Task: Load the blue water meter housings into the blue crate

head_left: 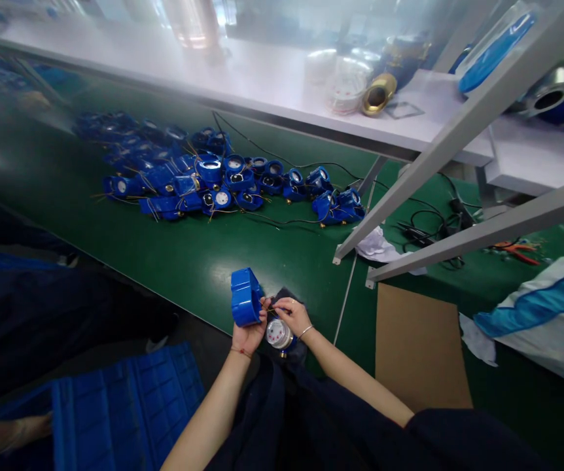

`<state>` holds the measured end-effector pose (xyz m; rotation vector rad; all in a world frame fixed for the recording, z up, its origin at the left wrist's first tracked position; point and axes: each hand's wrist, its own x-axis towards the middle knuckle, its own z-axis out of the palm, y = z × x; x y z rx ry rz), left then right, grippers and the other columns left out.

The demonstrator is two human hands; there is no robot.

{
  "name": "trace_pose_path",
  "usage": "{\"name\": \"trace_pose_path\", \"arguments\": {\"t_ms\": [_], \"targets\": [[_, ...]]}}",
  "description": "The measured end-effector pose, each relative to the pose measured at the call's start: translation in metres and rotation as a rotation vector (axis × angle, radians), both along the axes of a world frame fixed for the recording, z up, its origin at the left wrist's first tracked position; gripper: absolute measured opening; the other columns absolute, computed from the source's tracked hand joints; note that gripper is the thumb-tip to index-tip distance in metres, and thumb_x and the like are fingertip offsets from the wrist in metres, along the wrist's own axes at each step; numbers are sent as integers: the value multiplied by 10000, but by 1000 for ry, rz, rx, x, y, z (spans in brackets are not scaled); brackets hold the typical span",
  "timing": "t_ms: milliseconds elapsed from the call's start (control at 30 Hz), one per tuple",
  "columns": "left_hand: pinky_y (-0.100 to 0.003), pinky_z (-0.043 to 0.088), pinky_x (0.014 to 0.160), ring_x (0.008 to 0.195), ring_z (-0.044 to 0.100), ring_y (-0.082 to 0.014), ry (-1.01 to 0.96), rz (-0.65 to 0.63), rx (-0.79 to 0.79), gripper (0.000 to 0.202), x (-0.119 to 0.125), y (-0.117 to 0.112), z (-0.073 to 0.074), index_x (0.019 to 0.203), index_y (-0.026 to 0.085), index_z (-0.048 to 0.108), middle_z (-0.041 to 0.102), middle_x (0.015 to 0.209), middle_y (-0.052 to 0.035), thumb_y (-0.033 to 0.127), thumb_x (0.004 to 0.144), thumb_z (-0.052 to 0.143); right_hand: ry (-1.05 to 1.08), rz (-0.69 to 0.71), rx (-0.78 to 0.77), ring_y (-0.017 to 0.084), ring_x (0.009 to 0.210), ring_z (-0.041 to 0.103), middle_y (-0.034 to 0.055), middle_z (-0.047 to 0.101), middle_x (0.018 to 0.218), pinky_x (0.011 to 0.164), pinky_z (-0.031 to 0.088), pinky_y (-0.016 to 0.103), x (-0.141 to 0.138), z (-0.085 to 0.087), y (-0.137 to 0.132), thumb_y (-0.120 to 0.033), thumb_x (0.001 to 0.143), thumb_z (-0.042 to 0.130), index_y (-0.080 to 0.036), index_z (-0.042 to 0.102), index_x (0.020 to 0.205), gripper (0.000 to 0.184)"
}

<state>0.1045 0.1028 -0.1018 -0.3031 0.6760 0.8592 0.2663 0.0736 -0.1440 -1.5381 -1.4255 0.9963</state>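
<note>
My left hand [248, 335] holds a blue plastic meter housing [245, 296] upright at the near edge of the green table [184, 248]. My right hand [292, 314] pinches a thin wire just right of the housing, fingers closed. Beneath both hands a round meter with a white dial [279, 334] rests on a dark cloth [286, 297]. The hands nearly touch each other above the dial.
A heap of blue meters [213, 176] with wires lies farther back. Grey angled frame bars [458, 131] cross the right side. A cardboard sheet [417, 347], orange pliers [515, 250], black cables [434, 229] and a white-blue bag [547, 314] lie right. A blue crate [125, 412] sits lower left.
</note>
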Motion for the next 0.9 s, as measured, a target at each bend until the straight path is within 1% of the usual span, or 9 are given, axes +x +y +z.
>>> {"name": "trace_pose_path", "arguments": {"t_ms": [100, 167, 300, 367, 433, 567, 633, 767, 900], "targets": [[-233, 526, 544, 670, 653, -163, 28, -7, 19, 466, -1, 6, 0, 1376, 100, 392, 691, 969, -182, 215, 930, 321, -64, 68, -5, 197, 963, 650, 58, 720, 1011, 910, 501, 358, -5, 6, 0, -194, 843, 557, -230, 726, 935, 196], [-235, 530, 547, 702, 667, -180, 44, -5, 28, 476, -2, 11, -1, 1384, 88, 381, 693, 948, -181, 232, 933, 326, -113, 86, -35, 185, 953, 657, 48, 726, 1010, 917, 499, 344, -7, 6, 1, -150, 855, 521, -232, 701, 1041, 272], [-235, 535, 559, 742, 675, -193, 50, 8, 38, 497, -3, 16, -3, 1404, 81, 353, 696, 926, -169, 246, 935, 336, -246, -6, -144, 187, 962, 648, 83, 691, 1067, 964, 468, 423, 3, 2, 8, -158, 934, 448, -181, 554, 1260, 344], [-232, 537, 560, 727, 671, -185, 45, 7, 39, 495, -5, 17, -4, 1404, 79, 353, 694, 919, -167, 242, 937, 329, -303, -8, -202, 207, 1019, 625, 97, 653, 1135, 970, 457, 471, 11, 1, 12, -240, 952, 481, -170, 567, 1218, 289], [-223, 535, 554, 705, 666, -174, 38, 4, 38, 486, -5, 16, -5, 1393, 69, 366, 689, 897, -166, 235, 939, 316, -330, 81, -239, 206, 1025, 618, 83, 649, 1131, 948, 475, 461, 15, 1, 16, -303, 937, 530, -174, 613, 1124, 241], [-213, 534, 552, 673, 659, -156, 35, -2, 41, 464, -6, 16, -5, 1358, 53, 404, 684, 853, -159, 219, 945, 272, -332, 333, -254, 174, 896, 644, 40, 679, 988, 856, 522, 407, 5, 6, 23, -330, 903, 591, -163, 652, 984, 195], [-211, 536, 560, 670, 661, -148, 50, 1, 51, 458, -10, 17, -4, 1330, 56, 434, 688, 882, -165, 233, 957, 236, -327, 393, -243, 164, 837, 646, 25, 680, 911, 814, 532, 388, -3, 8, 23, -338, 895, 603, -152, 655, 930, 196], [-202, 528, 547, 654, 658, -136, 114, 3, 90, 485, -25, 18, 1, 1235, 55, 523, 693, 977, -185, 334, 973, 224, -308, 333, -184, 162, 865, 641, 31, 679, 921, 824, 524, 381, -9, 8, 16, -323, 931, 546, -152, 650, 933, 200], [-242, 552, 597, 643, 660, -154, 206, -34, 114, 464, -34, 11, 4, 1127, 82, 600, 718, 841, -122, 437, 949, 362, -274, 247, -126, 155, 842, 644, 29, 676, 896, 799, 528, 364, -9, 4, 6, -307, 963, 485, -150, 642, 981, 223]]}}
